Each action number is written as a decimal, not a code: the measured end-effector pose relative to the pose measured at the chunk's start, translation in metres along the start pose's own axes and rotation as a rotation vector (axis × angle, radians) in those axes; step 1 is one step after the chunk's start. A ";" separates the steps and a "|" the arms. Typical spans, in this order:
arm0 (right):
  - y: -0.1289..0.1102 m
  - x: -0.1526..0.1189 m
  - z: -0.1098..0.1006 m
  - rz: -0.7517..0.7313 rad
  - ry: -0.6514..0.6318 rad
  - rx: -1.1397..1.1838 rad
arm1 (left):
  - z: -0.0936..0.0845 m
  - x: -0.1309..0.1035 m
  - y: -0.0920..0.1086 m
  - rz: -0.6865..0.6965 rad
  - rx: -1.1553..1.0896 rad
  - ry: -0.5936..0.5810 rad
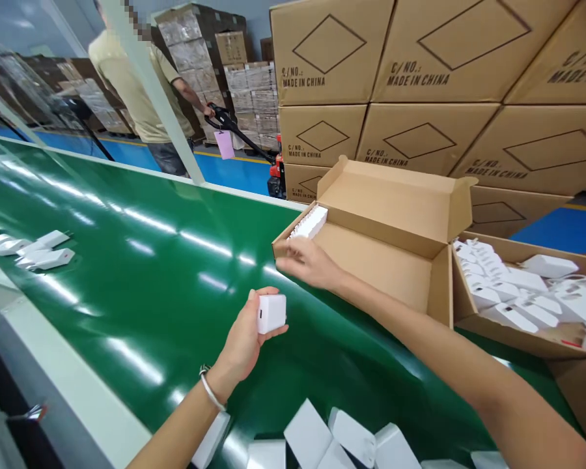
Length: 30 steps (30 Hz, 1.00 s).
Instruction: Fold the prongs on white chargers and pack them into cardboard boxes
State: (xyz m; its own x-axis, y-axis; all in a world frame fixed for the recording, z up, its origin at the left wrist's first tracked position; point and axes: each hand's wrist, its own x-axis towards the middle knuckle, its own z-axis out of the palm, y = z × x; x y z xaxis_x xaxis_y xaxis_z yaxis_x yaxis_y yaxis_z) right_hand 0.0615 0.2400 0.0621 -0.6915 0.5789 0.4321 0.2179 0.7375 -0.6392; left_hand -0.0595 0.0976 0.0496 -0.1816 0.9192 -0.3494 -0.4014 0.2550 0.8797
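My left hand point(247, 335) holds a white charger block point(272, 314) between thumb and fingers above the green conveyor belt point(176, 286); a small dark port shows on its face. Over the left end of an open cardboard box point(395, 267), my right hand point(310, 262) is bent at a row of white chargers point(310, 223) standing along the box's end wall. The right fingers are curled; whether they grip one of the chargers is hidden.
More white chargers point(307, 433) lie at the near belt edge, others point(43, 251) far left. A second carton point(522, 339) of chargers stands at right. Large stacked cartons point(430, 137) rise behind. Beyond the belt, a person point(137, 91) holds a pallet jack handle point(219, 117).
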 end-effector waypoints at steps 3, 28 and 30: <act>-0.038 -0.040 0.000 -0.072 -0.220 0.073 | 0.010 -0.003 -0.007 0.107 0.022 -0.028; 0.064 -0.045 -0.062 0.595 -0.220 -0.160 | 0.026 0.141 0.091 0.744 1.411 -0.187; 0.079 -0.028 -0.040 0.610 -0.237 -0.124 | 0.028 0.150 0.095 0.717 1.579 -0.313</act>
State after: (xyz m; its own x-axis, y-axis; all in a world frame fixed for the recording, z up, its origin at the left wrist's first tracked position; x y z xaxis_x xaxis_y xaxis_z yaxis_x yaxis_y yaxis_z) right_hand 0.1260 0.2963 0.0249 -0.5491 0.8232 -0.1442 0.6859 0.3452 -0.6406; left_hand -0.0998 0.2682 0.0897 0.3226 0.9397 0.1133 0.8809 -0.3418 0.3273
